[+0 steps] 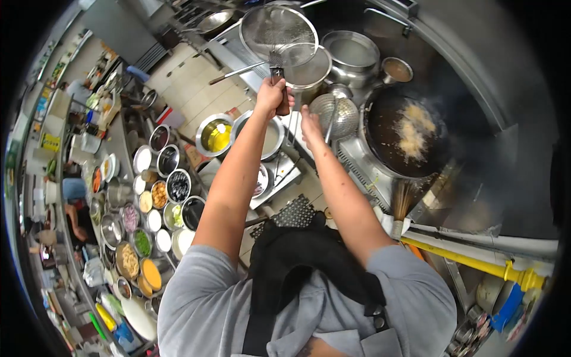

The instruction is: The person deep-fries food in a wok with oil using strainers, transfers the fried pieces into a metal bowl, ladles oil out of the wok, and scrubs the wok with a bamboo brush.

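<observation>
My left hand (272, 97) is closed around the dark wooden handle of a large round mesh strainer (278, 28). The strainer reaches away from me, its mesh above a pot (306, 71) that has another mesh sieve over it. My right hand (310, 126) is lower and to the right, fingers mostly stretched out and apart from the strainer's handle. Beside it lies a perforated metal skimmer (344, 115), whose handle runs close to my right wrist. Farther right, a black wok (380, 143) holds dark oil with pale golden pieces frying in it.
A lidded metal pot (352, 50) and a small pot of brown liquid (397, 70) stand behind the wok. A bamboo brush (402, 199) is at the stove's front. To the left are a bowl of yellow oil (215, 135) and a counter crowded with ingredient containers. Another person's arm (76, 223) shows far left.
</observation>
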Demonstrator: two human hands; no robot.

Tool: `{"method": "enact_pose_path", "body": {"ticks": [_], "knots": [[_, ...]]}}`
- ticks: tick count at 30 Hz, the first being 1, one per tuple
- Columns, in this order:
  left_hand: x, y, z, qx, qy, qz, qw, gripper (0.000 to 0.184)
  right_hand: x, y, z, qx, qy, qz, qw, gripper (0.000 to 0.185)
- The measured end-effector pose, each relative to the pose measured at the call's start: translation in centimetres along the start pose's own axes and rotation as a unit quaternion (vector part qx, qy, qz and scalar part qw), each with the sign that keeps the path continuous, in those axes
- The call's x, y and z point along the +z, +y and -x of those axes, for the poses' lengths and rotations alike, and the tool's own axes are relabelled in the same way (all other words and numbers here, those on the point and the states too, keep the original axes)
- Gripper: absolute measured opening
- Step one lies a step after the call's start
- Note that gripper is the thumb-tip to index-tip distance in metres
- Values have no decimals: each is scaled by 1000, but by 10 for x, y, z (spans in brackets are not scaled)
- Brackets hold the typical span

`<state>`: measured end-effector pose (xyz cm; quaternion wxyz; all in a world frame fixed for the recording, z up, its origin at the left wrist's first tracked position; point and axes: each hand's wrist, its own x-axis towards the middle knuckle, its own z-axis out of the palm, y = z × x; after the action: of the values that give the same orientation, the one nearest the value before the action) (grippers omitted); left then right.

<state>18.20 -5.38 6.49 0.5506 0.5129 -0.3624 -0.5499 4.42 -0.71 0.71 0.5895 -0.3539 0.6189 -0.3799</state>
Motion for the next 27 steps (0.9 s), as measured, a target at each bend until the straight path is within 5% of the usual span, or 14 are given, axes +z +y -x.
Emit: {"method": "enact_pose_path", "body": {"ticks": [2, 4, 5, 6, 7, 9, 10, 13, 14, 15, 16, 18, 20, 27], "knots": [[-13, 8, 4, -3, 20, -20, 1000, 20, 4, 26, -9, 221, -160, -198, 941, 58], [-26, 10, 5, -9, 62, -29, 998, 21, 12, 60, -41, 156, -303, -347, 874, 35], [-31, 15, 9, -7, 84, -61, 995, 20, 11, 80, -73, 84, -304, -310, 897, 17], [-40, 19, 12, -7, 119, -91, 989, 20, 1, 34, -20, 109, -133, -243, 955, 7], [-59, -3, -9, 45, 118, -292, 948, 14, -9, 42, -28, 93, -142, -308, 936, 6], [-79, -9, -2, 126, 148, -589, 784, 19, -44, 49, -36, -44, -175, -162, 970, 19], [-70, -5, 7, -22, 189, -385, 903, 30, -74, 57, -62, -25, -260, -164, 951, 31], [-56, -84, -68, 142, 48, -689, 709, 21, -125, 38, -53, -121, -156, 1, 980, 39], [-49, -57, -31, 118, 60, -633, 763, 17, -127, 28, -58, -176, -162, -25, 971, 32], [-32, -75, -17, 119, 57, -281, 951, 18, -132, -1, 5, -166, -129, 19, 977, 21], [-8, -64, 7, -4, 64, -119, 991, 24, -163, 6, -41, -167, -169, -49, 970, 16], [22, -65, 38, 73, 95, -132, 984, 27, -194, -23, -2, -132, -147, 13, 980, 17], [42, -59, 69, 21, 126, -55, 990, 22, -272, -20, -48, -100, -283, -51, 953, 27], [64, -92, 22, 129, 88, -278, 948, 40, -429, -18, -14, -145, 5, 67, 987, 34]]}}
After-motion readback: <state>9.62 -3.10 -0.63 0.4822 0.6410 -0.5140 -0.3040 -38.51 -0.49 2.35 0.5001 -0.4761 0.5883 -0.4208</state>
